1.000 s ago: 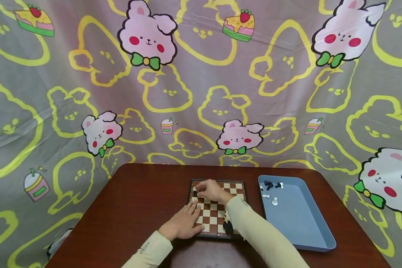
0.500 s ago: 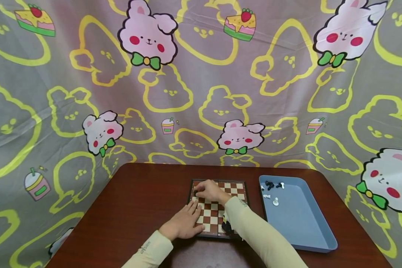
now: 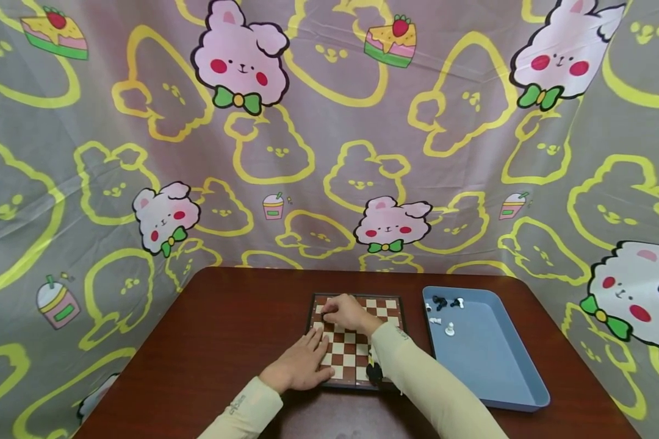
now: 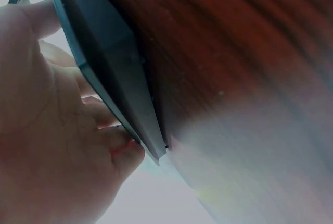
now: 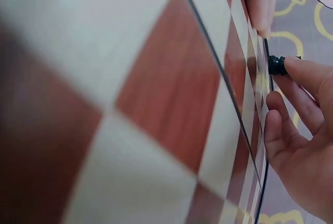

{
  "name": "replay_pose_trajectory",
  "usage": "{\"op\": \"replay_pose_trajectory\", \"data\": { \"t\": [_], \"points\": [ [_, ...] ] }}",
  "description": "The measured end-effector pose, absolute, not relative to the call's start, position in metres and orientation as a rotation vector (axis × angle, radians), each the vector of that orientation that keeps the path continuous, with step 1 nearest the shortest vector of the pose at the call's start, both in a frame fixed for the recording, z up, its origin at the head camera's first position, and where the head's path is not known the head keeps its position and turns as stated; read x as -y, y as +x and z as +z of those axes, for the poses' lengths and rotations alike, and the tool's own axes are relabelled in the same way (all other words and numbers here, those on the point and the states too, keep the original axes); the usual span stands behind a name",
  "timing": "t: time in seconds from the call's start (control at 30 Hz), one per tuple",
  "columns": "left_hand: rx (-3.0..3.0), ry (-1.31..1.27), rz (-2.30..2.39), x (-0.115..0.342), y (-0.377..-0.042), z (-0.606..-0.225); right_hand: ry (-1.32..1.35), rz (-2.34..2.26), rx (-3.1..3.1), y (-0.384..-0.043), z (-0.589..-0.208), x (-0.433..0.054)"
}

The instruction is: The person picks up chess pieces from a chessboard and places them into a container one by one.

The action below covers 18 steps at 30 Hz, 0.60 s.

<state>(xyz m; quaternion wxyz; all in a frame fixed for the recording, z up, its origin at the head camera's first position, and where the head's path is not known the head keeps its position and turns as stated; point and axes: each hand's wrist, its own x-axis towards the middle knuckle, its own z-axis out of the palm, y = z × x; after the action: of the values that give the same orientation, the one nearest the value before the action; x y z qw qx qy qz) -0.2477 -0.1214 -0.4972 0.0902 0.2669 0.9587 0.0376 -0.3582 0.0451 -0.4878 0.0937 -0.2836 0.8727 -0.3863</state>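
A brown-and-cream chessboard (image 3: 345, 360) lies on the table. My right hand (image 3: 347, 312) reaches over its far left part and pinches a small black chess piece (image 5: 277, 65) between thumb and fingers. In the right wrist view the piece's ringed base is at the board surface, while its top is partly covered by the fingers. My left hand (image 3: 299, 364) rests with fingers extended on the board's near left side. From the left wrist view, its fingers lie over the board's dark edge (image 4: 112, 73).
A blue-grey tray (image 3: 505, 360) stands right of the board, with several black pieces (image 3: 440, 302) and white pieces (image 3: 450, 330) at its far left. More black pieces (image 3: 373, 372) sit near the board's front edge, beside the right forearm. A patterned cloth (image 3: 307, 238) surrounds the table.
The right fingers and the black chess piece have shifted slightly right along the far left of the board. The left hand has stayed in place.
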Motion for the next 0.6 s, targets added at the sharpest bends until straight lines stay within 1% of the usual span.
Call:
{"op": "replay_pose_trajectory", "data": {
  "t": [0.43,0.6],
  "points": [
    [-2.837,0.796,0.157,0.121,-0.247,-0.494,-0.807,-1.138,-2.624,-0.358,-0.478,-0.076],
    [-2.831,0.786,0.166,0.121,-0.247,-0.494,-0.843,-1.105,-2.654,-0.357,-0.471,-0.089]
  ]
}}
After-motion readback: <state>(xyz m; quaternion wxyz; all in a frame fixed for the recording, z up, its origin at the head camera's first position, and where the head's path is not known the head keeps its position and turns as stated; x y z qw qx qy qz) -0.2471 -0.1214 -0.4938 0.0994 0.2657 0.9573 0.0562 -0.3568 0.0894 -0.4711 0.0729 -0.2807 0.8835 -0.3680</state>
